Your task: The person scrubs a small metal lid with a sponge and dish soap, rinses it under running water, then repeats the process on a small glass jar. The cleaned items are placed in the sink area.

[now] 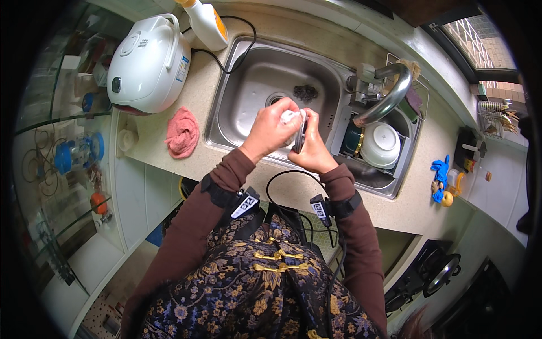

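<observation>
Over the front edge of the stainless steel sink (254, 84), my left hand (271, 127) grips a wadded white cloth (289, 117). My right hand (312, 146) holds a thin, dark, flat object (300, 134) on edge, against the cloth; its kind cannot be told. The fingers hide much of both. Beyond the hands, a dark scouring pad (305, 93) lies on the sink floor near the drain (276, 98). The curved metal faucet (394, 95) stands to the right of my hands.
A white rice cooker (148, 63), a white bottle (206, 26) and a pink cloth (182, 133) sit left of the sink. A white bowl (380, 144) rests in a rack in the right basin. Blue gloves (441, 173) lie farther right. A black cable loops over the sink's corner.
</observation>
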A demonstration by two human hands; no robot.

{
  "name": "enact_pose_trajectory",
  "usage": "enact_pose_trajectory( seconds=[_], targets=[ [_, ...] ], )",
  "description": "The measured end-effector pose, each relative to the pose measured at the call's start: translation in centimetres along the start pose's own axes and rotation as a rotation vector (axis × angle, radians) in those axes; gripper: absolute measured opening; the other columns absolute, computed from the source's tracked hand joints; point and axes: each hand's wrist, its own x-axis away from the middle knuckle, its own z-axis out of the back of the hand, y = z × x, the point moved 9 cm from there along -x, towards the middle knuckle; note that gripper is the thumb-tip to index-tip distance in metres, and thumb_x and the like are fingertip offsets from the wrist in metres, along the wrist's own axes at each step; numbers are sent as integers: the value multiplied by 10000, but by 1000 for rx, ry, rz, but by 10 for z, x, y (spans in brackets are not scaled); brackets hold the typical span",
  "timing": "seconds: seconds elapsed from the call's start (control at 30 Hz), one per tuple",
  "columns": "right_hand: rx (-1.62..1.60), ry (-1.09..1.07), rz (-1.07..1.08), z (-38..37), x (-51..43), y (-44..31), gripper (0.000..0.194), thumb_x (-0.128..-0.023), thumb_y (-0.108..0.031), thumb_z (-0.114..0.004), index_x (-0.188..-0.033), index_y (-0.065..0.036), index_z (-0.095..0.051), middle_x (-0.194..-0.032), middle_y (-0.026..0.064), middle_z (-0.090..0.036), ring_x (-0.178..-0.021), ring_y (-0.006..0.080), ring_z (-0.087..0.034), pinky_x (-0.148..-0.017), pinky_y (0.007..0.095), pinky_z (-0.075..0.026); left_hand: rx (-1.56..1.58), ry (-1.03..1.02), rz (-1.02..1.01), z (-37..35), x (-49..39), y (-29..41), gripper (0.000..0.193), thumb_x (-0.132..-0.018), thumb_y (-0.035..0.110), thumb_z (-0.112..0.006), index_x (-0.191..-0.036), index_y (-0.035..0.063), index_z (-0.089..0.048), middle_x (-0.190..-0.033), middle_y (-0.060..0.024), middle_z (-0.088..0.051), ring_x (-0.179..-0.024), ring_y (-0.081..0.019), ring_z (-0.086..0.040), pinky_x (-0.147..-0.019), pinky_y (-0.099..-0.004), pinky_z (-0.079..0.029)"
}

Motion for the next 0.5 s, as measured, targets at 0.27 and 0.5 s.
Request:
enact_pose_trajectory(
  seconds=[0.27, 0.5],
  targets=[
    [-177, -13, -169, 5, -4, 20, 785, -615, -14, -707, -1244, -74, -242, -1063, 149, -404, -995, 230, -462, -888, 346, -407, 138, -138, 67, -18, 19, -6, 178, -822, 137, -602, -928, 56, -484, -782, 15, -489, -716, -52, -468, -629, -214, -411],
    [-16, -27, -3, -5, 3, 9, 859, -579, -43, -694, -1291, -10, -215, -1205, 209, -347, -1188, 349, -403, -1019, 382, -336, 236, -77, 112, -9, 1, -17, 192, -821, 163, -620, -890, 32, -498, -767, -75, -537, -724, -111, -530, -650, -280, -461]
  ],
)
